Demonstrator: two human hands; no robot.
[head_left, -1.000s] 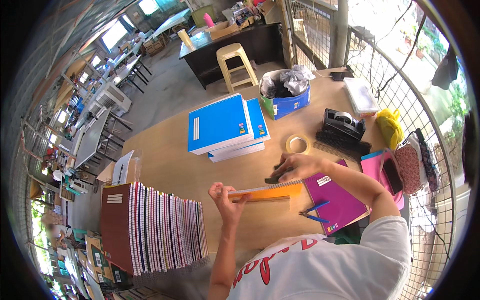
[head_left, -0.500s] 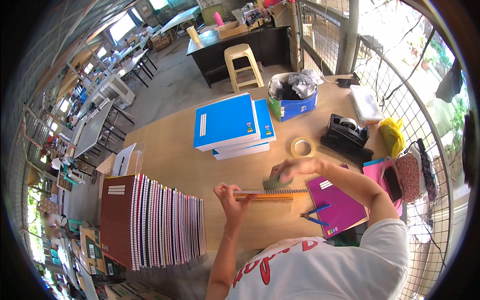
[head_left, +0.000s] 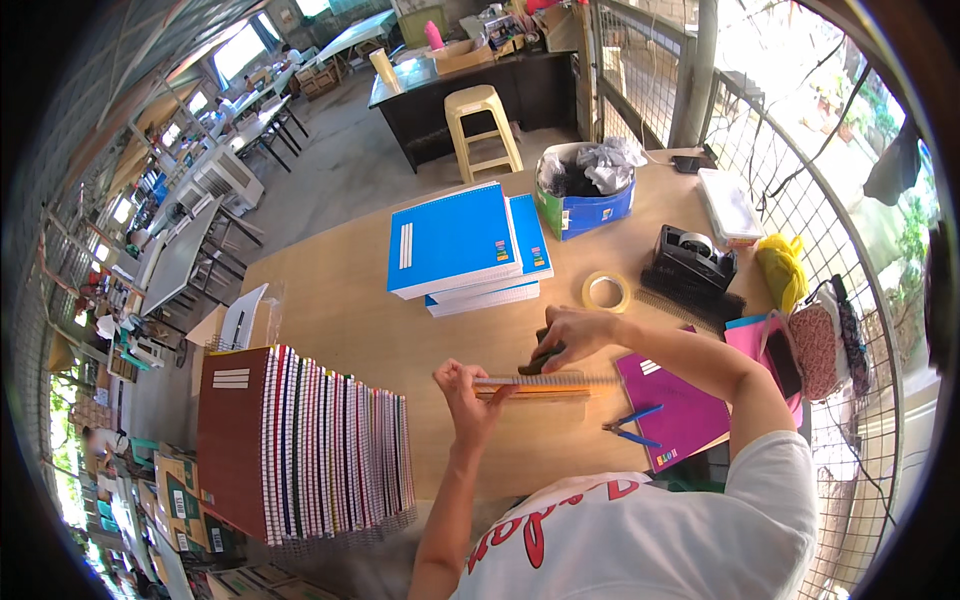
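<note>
My left hand (head_left: 466,388) pinches the left end of a spiral notebook (head_left: 520,381), held edge-on with its wire coil upward and slightly blurred. An orange strip shows just below the coil, beside a wooden piece (head_left: 555,408) on the table. Closed around a small dark green pad-like thing (head_left: 542,358), my right hand (head_left: 575,335) is at the coil's upper side; the thing's exact kind is unclear. To the right, blue-handled pliers (head_left: 636,426) rest on a purple notebook (head_left: 678,405).
Blue notebooks (head_left: 450,240) are stacked at the far middle, with a tape roll (head_left: 606,292) nearby. A tall row of spiral notebooks (head_left: 330,445) stands at left. Farther right are a tape dispenser (head_left: 690,262), a box of scraps (head_left: 590,205) and yellow cloth (head_left: 782,270).
My right hand has shifted slightly left and up along the coil, with the green thing still in it. The left hand keeps its hold on the notebook.
</note>
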